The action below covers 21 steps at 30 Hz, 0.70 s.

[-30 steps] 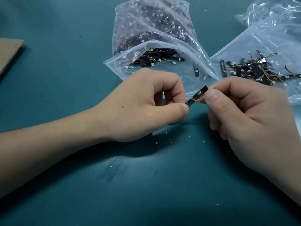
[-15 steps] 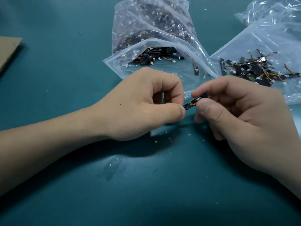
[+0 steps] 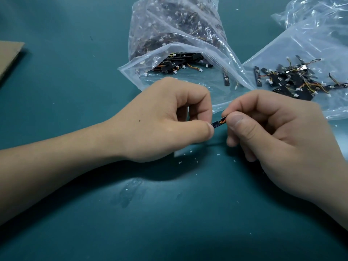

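A small black circuit strip (image 3: 218, 123) with thin orange and yellow wires spans the gap between my two hands, just above the green mat. My left hand (image 3: 165, 119) pinches its left end between thumb and curled forefinger. My right hand (image 3: 278, 136) pinches the right end between thumb and forefinger, hiding most of the strip.
An open clear bag (image 3: 177, 40) full of the same black strips lies behind my hands. A second plastic bag (image 3: 305, 49) at the right has a loose pile of strips (image 3: 293, 80) on it. Brown cardboard (image 3: 9, 55) sits at the left edge. White crumbs dot the mat (image 3: 75, 110).
My right hand has slid left along the strip toward my left hand, so less of the strip shows. The strip has tipped from steeply slanted to nearly level.
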Motion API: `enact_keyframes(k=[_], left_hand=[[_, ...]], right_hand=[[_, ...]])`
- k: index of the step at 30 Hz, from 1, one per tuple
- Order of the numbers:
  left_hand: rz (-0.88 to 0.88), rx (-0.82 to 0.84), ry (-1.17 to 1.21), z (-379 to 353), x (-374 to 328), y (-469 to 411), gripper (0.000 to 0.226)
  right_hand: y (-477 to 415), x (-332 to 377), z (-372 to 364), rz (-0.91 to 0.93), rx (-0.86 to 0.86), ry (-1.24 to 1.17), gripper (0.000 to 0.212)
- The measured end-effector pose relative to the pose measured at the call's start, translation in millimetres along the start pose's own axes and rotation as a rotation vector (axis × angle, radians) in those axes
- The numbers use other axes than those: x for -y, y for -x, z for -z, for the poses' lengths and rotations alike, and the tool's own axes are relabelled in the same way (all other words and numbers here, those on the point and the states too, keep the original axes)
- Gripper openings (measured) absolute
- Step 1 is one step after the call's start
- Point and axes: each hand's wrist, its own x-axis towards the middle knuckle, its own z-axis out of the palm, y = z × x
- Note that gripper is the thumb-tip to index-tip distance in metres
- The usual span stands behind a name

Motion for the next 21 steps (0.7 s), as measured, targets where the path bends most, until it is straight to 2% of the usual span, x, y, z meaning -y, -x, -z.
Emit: enact_keyframes(k=[11,17,21], left_hand=[[0.003,0.001,0.017,1.3,-0.1,-0.1,0.015],[0.009,0.006,0.06,2.4,0.3,-0.3,0.015],[0.013,0.011,0.056,2.5,-0.2,-0.5,0.015]], right_hand=[[0.8,-2.9,0.8,-0.002,0.01,0.021,0.009],[0.7,0.9,2.9,-0.01,0.046,-0.096,0.008],[0.8,0.6,2.4,-0.004,0.026,-0.05,0.009]])
